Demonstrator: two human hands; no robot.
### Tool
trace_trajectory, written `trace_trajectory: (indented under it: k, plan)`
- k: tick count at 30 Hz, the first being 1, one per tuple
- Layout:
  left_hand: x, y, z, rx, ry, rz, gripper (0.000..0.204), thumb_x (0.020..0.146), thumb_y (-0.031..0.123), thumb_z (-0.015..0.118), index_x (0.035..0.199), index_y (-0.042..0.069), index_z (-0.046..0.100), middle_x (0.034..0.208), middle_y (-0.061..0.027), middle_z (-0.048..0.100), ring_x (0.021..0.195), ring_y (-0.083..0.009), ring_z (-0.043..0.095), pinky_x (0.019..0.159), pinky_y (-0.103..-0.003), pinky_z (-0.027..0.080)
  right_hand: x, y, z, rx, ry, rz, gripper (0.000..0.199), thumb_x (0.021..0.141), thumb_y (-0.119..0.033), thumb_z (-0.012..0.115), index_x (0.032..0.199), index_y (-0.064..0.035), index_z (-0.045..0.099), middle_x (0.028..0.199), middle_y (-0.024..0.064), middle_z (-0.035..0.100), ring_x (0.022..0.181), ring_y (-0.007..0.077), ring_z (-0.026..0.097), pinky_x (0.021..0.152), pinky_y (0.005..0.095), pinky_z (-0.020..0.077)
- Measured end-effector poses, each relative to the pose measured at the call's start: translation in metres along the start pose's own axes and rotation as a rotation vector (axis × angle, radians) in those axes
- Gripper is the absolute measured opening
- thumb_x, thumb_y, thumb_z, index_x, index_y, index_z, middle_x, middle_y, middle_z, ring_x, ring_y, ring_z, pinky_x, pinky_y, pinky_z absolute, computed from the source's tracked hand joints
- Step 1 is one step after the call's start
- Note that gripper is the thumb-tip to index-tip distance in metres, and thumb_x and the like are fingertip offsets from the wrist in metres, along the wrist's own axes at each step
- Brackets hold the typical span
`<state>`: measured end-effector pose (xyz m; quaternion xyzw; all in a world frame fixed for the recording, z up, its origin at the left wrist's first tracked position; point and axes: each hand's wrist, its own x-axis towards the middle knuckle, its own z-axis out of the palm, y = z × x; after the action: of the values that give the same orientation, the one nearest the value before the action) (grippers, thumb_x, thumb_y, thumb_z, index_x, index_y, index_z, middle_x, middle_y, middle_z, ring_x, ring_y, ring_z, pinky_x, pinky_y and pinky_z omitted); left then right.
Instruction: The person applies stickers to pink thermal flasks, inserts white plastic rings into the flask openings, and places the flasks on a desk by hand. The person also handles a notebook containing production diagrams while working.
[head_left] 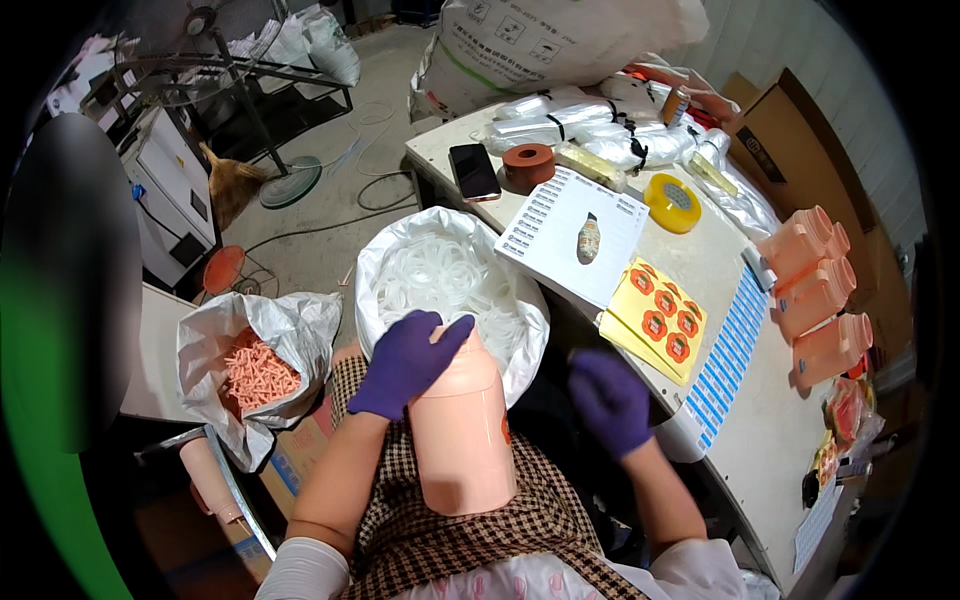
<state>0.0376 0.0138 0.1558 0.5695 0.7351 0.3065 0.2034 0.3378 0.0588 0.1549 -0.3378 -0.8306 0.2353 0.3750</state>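
A peach plastic jar (462, 430) stands tilted on my lap, over a checked apron (550, 500). My left hand (412, 365), in a purple glove, is closed around its neck and top, hiding the mouth. Part of a red sticker (506, 430) shows at the jar's right side. My right hand (608, 398), gloved too, hovers apart from the jar near the table edge. Its fingers look curled; what they hold, if anything, cannot be made out. Just beyond the jar, a white sack (535, 355) holds many translucent rings (440, 265).
On the right table (735, 480) lie yellow sheets of red stickers (655, 320), a blue-and-white label sheet (728, 365), a paper stack (575, 235), tape (672, 203), a phone (474, 172) and several peach jars (832, 348). At left, a bag (310, 325) holds small peach pieces (258, 372).
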Motion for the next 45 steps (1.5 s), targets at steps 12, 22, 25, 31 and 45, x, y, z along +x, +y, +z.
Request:
trace_trajectory:
  k: [12, 22, 25, 31, 45]
  plan:
    - [0.000, -0.007, 0.017, -0.133, 0.023, -0.011, 0.033, 0.096, 0.031, 0.065, 0.099, -0.001, 0.069, 0.093, -0.0214, 0.067, 0.085, -0.0364, 0.065, 0.078, -0.041, 0.050, 0.202, 0.140, 0.010, -0.294, -0.224, 0.412, 0.054, 0.083, -0.026, 0.069, 0.134, -0.0108, 0.060, 0.113, 0.0230, 0.064, 0.099, 0.0358, 0.067, 0.087, 0.0452, 0.0531]
    - [0.003, -0.003, 0.021, -0.222, 0.021, -0.014, 0.027, 0.097, 0.025, 0.064, 0.101, -0.001, 0.068, 0.096, -0.0194, 0.068, 0.088, -0.0336, 0.066, 0.080, -0.039, 0.051, 0.239, 0.174, -0.017, -0.454, -0.095, 0.311, 0.034, 0.095, -0.039, 0.058, 0.121, -0.0215, 0.072, 0.116, 0.0168, 0.064, 0.099, 0.0348, 0.067, 0.090, 0.0443, 0.0529]
    - [0.003, -0.009, 0.027, -0.221, 0.006, 0.012, 0.026, 0.097, 0.024, 0.063, 0.101, -0.001, 0.068, 0.098, -0.0194, 0.068, 0.090, -0.0343, 0.066, 0.082, -0.039, 0.051, 0.243, 0.208, -0.006, -0.627, -0.139, 0.335, 0.036, 0.095, -0.046, 0.054, 0.117, -0.0243, 0.074, 0.123, 0.0146, 0.063, 0.102, 0.0355, 0.067, 0.092, 0.0457, 0.0521]
    - [0.000, -0.016, 0.018, -0.242, -0.031, -0.021, 0.026, 0.097, 0.020, 0.064, 0.110, -0.002, 0.066, 0.105, -0.0173, 0.067, 0.096, -0.0293, 0.065, 0.086, -0.037, 0.050, 0.257, 0.196, 0.021, -0.727, -0.112, 0.401, 0.043, 0.097, -0.041, 0.049, 0.132, -0.0246, 0.065, 0.133, 0.0159, 0.060, 0.109, 0.0363, 0.066, 0.095, 0.0457, 0.0525]
    - [0.005, -0.041, 0.042, -0.695, -0.102, 0.059, 0.033, 0.096, 0.019, 0.067, 0.123, 0.002, 0.061, 0.124, -0.0099, 0.064, 0.113, -0.0171, 0.058, 0.101, -0.032, 0.045, 0.044, -0.009, 0.019, -0.171, 0.096, -0.125, 0.038, 0.083, -0.005, 0.067, 0.121, -0.0091, 0.072, 0.092, 0.0147, 0.060, 0.081, 0.0289, 0.064, 0.073, 0.0366, 0.0521]
